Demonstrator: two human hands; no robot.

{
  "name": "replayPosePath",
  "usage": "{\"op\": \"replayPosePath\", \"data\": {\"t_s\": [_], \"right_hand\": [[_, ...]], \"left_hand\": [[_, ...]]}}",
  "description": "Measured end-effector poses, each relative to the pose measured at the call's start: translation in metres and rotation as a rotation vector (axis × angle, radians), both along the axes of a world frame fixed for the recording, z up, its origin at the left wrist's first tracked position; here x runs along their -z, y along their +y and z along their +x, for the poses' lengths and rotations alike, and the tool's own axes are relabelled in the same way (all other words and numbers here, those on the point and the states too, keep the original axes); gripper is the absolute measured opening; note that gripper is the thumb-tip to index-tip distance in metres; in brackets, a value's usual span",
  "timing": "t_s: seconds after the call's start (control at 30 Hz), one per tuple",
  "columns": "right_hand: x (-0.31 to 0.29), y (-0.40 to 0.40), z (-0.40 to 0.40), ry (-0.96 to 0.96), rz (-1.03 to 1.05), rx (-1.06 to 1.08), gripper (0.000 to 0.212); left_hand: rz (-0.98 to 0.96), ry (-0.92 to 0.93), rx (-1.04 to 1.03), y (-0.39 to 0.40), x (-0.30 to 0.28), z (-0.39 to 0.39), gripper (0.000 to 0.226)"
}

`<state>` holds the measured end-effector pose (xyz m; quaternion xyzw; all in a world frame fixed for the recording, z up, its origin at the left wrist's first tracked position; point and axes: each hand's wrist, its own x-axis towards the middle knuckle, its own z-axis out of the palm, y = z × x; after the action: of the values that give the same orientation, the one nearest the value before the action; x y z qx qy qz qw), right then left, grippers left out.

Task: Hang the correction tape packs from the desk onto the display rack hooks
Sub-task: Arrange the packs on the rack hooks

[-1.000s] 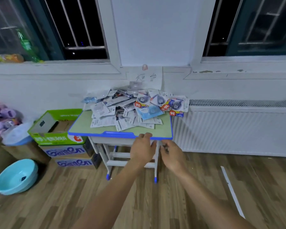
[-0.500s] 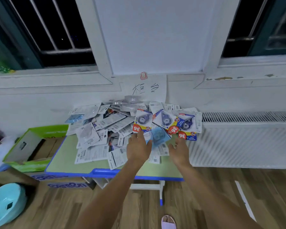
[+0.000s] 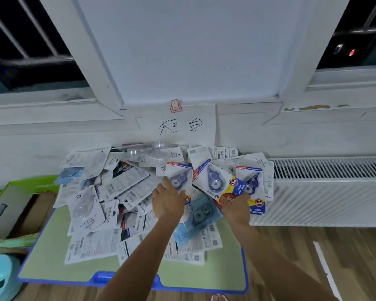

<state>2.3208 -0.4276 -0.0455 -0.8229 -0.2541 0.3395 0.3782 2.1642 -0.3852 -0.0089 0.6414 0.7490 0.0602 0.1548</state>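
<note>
On the desk, the left hand lies flat on the packs; the right hand's grip is unclear; lifting packs singly seems wisest.

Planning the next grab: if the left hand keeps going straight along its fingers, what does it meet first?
Probably the face-up purple correction tape pack right at the fingertips of the left hand; it may already be touching it, depth is unclear.
</note>
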Motion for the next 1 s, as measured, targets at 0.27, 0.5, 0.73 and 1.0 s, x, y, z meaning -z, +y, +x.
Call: {"op": "replayPosePath", "data": {"t_s": [0.27, 0.5, 0.73, 1.0], "right_hand": [[-0.016, 0.012, 0.004, -0.02, 0.133, 0.026, 0.028], [-0.051, 0.017, -0.003, -0.109, 0.422, 0.083, 0.016], [-0.083, -0.003, -0.012, -0.063, 0.657, 0.293, 0.007], [-0.104, -0.083, -0.013, -0.174, 0.619, 0.44, 0.01]], "left_hand": [[0.077, -0.056, -0.03, 0.01, 0.002, -0.004, 0.081], [0.225, -0.446, -0.012, 0.011, -0.013, -0.006, 0.049], [0.32, -0.753, 0.134, 0.007, -0.045, -0.02, 0.038], [0.163, -0.831, 0.482, -0.027, -0.062, 0.004, 0.027]]}}
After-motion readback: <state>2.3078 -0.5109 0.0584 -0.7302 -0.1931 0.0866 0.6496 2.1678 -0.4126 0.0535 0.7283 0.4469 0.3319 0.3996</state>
